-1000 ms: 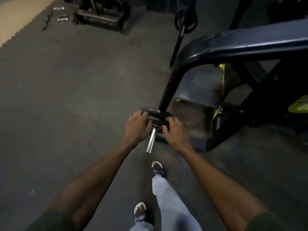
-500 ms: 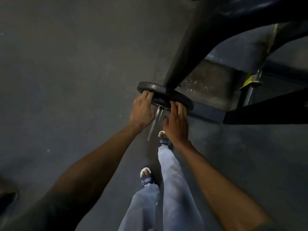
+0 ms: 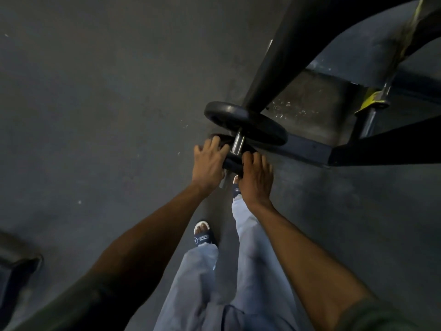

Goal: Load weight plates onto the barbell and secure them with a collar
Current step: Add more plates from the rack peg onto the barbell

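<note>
A chrome barbell sleeve (image 3: 238,142) sticks out toward me from under a dark machine arm. One black weight plate (image 3: 248,124) sits far up the sleeve. A second, smaller black plate (image 3: 231,162) is threaded on the sleeve nearer to me, with a short gap of bare chrome between the two. My left hand (image 3: 210,164) grips this nearer plate's left rim and my right hand (image 3: 256,180) grips its right rim. The sleeve's tip is mostly hidden behind my hands. No collar is in view.
The machine's thick black arm (image 3: 281,51) and its base frame (image 3: 310,151) stand right behind the plates. A yellow-marked post (image 3: 372,103) rises at the right. My sandalled feet (image 3: 204,235) stand on the dark rubber floor. A dark object (image 3: 16,266) lies at the left edge.
My view has tilted down and closer. Both hands have come back toward me along the sleeve with a plate, and a gap of chrome now shows behind it.
</note>
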